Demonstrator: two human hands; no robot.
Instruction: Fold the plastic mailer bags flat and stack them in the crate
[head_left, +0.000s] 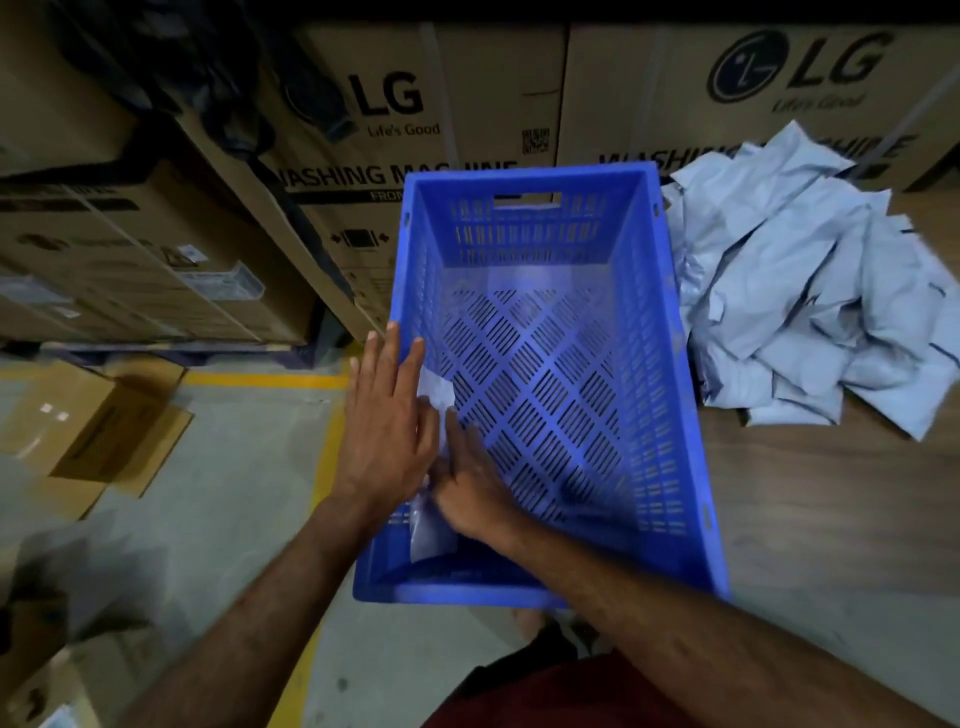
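**Two hands flat on a bag in the crate**

Nearest to us are our two forearms, cut off by the lower edge. They reach into the blue crate (675, 364). The pale bag (434, 519) lies by the near-left wall of the crate, mostly hidden under our hands; we cannot tell its fold. The left hand (387, 421) and right hand (472, 483) press on it, fingers straight, side by side. A pile of bags (810, 291) lies right of the crate.
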